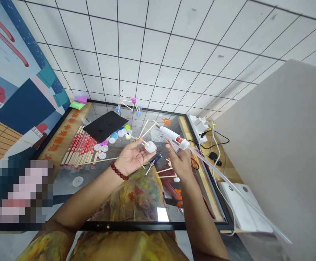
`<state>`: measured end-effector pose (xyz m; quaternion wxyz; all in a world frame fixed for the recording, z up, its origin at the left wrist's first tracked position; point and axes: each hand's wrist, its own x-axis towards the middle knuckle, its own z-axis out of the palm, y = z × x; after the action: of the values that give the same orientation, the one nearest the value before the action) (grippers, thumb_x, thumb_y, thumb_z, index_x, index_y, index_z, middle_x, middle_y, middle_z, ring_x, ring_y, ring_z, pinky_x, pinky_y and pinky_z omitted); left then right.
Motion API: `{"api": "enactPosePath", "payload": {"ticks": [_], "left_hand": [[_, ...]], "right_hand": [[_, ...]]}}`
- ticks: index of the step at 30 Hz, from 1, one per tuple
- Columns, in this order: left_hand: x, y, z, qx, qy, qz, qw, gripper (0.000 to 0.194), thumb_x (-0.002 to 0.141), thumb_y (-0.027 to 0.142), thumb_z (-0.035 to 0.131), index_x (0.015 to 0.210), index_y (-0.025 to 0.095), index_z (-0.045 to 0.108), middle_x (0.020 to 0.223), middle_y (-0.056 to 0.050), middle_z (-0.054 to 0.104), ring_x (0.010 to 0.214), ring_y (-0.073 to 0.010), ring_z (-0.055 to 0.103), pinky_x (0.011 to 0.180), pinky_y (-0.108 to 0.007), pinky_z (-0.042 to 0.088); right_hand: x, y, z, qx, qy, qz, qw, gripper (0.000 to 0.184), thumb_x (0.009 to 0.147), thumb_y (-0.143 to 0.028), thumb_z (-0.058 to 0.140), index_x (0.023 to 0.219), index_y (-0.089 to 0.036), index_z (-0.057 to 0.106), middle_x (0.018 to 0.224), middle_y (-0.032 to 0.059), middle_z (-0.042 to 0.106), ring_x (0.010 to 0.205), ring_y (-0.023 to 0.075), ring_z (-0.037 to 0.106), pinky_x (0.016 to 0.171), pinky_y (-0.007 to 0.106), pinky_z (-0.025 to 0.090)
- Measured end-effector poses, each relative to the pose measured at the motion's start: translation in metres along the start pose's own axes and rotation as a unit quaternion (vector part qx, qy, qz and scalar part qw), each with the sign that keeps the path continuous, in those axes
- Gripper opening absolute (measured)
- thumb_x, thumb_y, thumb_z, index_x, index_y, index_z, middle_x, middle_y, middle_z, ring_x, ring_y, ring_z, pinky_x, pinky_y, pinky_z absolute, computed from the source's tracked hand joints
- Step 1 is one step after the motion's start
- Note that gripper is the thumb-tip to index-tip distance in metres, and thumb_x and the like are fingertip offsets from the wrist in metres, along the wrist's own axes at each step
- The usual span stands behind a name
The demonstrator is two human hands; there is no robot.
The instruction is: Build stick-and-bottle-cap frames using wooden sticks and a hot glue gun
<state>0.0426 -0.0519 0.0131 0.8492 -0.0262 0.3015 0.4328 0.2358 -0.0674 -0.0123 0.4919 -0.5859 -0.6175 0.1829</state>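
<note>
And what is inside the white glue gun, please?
A long clear stick enters the rear of the glue gun in the right hand. The stick's front end is covered, so how far it reaches cannot be seen.

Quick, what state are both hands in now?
Left hand: palm up, holding wooden sticks with a white round piece.
Right hand: closed, holding the glue gun.

We find the glue gun [169,133] smooth plastic; the glue stick [217,169] translucent, smooth; the held sticks [149,129] matt wood; the tabletop [98,172] glossy, reflective; the bracelet [116,172] polished.
</note>
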Motion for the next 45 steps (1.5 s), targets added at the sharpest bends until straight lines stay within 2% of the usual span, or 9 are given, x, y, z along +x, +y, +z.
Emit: {"api": "enactPosePath", "payload": {"ticks": [5, 9, 13, 17, 22, 26, 31, 37, 45], "left_hand": [[0.002, -0.004, -0.004, 0.071, -0.028, 0.087, 0.993, 0.006, 0.081, 0.011, 0.067, 0.082, 0.012, 0.06, 0.084, -0.008, 0.069, 0.085, -0.0185, 0.071, 0.09, -0.036, 0.059], [0.01, -0.006, -0.008, 0.167, -0.041, 0.2, 0.965, 0.033, 0.064, 0.006, 0.08, 0.085, 0.016, 0.057, 0.088, -0.001, 0.068, 0.09, -0.017, 0.07, 0.092, -0.034, 0.055], [0.019, -0.002, -0.013, 0.237, -0.013, 0.347, 0.907, 0.062, 0.047, -0.001, 0.086, 0.092, 0.022, 0.05, 0.101, 0.002, 0.064, 0.103, -0.0146, 0.066, 0.097, -0.031, 0.051], [0.023, 0.006, -0.017, 0.33, 0.02, 0.472, 0.817, 0.065, 0.047, -0.003, 0.084, 0.098, 0.024, 0.053, 0.114, -0.001, 0.06, 0.115, -0.0156, 0.059, 0.106, -0.029, 0.045], [0.023, 0.008, -0.022, 0.402, 0.013, 0.513, 0.758, 0.062, 0.056, 0.002, 0.082, 0.104, 0.027, 0.05, 0.12, -0.004, 0.055, 0.119, -0.0185, 0.055, 0.11, -0.034, 0.042], [0.021, 0.005, -0.021, 0.409, 0.012, 0.504, 0.761, 0.063, 0.054, 0.002, 0.083, 0.102, 0.026, 0.051, 0.119, -0.004, 0.057, 0.12, -0.0203, 0.055, 0.107, -0.034, 0.044], [0.016, 0.004, -0.015, 0.364, 0.033, 0.476, 0.8, 0.065, 0.045, -0.004, 0.085, 0.097, 0.025, 0.056, 0.118, -0.003, 0.06, 0.118, -0.0193, 0.055, 0.1, -0.028, 0.047], [0.016, 0.005, -0.014, 0.34, 0.045, 0.465, 0.816, 0.065, 0.045, -0.003, 0.086, 0.096, 0.024, 0.057, 0.119, -0.005, 0.06, 0.124, -0.0236, 0.054, 0.102, -0.033, 0.048], [0.017, 0.005, -0.015, 0.348, 0.039, 0.486, 0.801, 0.066, 0.045, -0.008, 0.084, 0.096, 0.024, 0.057, 0.116, -0.002, 0.061, 0.12, -0.0191, 0.057, 0.105, -0.029, 0.046]], "right_hand": [[-0.001, 0.006, -0.004, 0.022, 0.03, 0.0, 0.999, 0.034, 0.088, -0.048, 0.062, 0.107, -0.02, 0.067, 0.107, 0.0097, 0.071, 0.106, 0.029, 0.064, 0.101, 0.05, 0.045], [-0.004, 0.009, -0.011, 0.061, 0.067, 0.009, 0.996, 0.033, 0.087, -0.048, 0.065, 0.101, -0.019, 0.069, 0.101, 0.0086, 0.072, 0.101, 0.0286, 0.065, 0.098, 0.049, 0.047], [-0.006, 0.007, -0.023, 0.075, 0.092, 0.025, 0.993, 0.032, 0.086, -0.048, 0.067, 0.099, -0.02, 0.069, 0.1, 0.0078, 0.072, 0.097, 0.0279, 0.066, 0.094, 0.048, 0.049], [-0.006, -0.001, -0.031, 0.055, 0.067, 0.006, 0.996, 0.03, 0.086, -0.046, 0.067, 0.102, -0.02, 0.07, 0.101, 0.0071, 0.072, 0.098, 0.0277, 0.065, 0.096, 0.047, 0.047], [-0.004, -0.009, -0.026, 0.03, 0.039, -0.012, 0.999, 0.035, 0.088, -0.046, 0.065, 0.111, -0.02, 0.067, 0.105, 0.0078, 0.07, 0.102, 0.0275, 0.064, 0.097, 0.046, 0.046], [-0.002, -0.011, -0.019, 0.025, 0.029, -0.019, 0.999, 0.032, 0.088, -0.046, 0.064, 0.108, -0.021, 0.066, 0.102, 0.0072, 0.07, 0.102, 0.0274, 0.063, 0.097, 0.046, 0.046], [-0.002, -0.011, -0.015, 0.022, 0.017, -0.007, 1.0, 0.03, 0.089, -0.045, 0.063, 0.106, -0.021, 0.063, 0.097, 0.0057, 0.068, 0.093, 0.0252, 0.063, 0.091, 0.043, 0.048], [-0.004, -0.009, -0.015, 0.017, 0.022, -0.002, 1.0, 0.031, 0.088, -0.043, 0.064, 0.109, -0.021, 0.059, 0.095, 0.0039, 0.066, 0.089, 0.023, 0.062, 0.086, 0.04, 0.048], [-0.006, -0.011, -0.014, 0.009, 0.017, -0.01, 1.0, 0.029, 0.088, -0.042, 0.063, 0.108, -0.022, 0.06, 0.102, 0.0058, 0.066, 0.097, 0.0246, 0.062, 0.092, 0.043, 0.048]]}}
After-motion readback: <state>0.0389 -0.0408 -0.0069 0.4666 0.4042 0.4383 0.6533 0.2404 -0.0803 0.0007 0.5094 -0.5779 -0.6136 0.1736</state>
